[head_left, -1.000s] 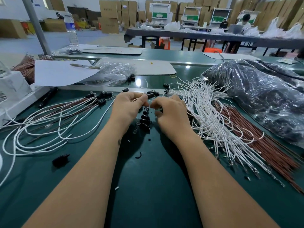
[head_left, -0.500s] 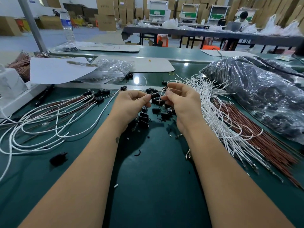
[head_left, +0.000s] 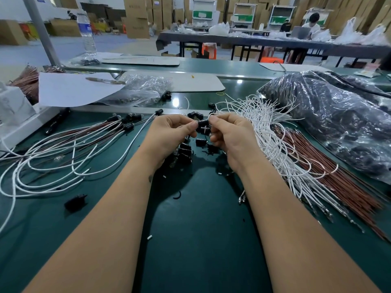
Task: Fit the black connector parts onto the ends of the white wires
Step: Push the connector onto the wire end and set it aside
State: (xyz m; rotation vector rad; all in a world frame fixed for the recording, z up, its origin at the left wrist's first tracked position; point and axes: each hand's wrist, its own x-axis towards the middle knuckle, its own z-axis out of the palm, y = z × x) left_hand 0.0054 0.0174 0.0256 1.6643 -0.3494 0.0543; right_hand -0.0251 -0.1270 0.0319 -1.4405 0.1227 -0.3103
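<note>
The left hand [head_left: 169, 134] and right hand [head_left: 229, 134] meet above the green surface [head_left: 201, 229], both pinching 1 black connector [head_left: 202, 123] between curled fingertips; the right also pinches a white wire [head_left: 213, 115]. Loose connectors [head_left: 185, 149] lie below them. Finished wires [head_left: 63, 149] lie left, the white wire bundle [head_left: 275, 140] right.

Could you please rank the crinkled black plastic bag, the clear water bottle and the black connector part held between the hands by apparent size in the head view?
1. Crinkled black plastic bag, largest.
2. Clear water bottle, though farther away.
3. Black connector part, smallest.
</note>
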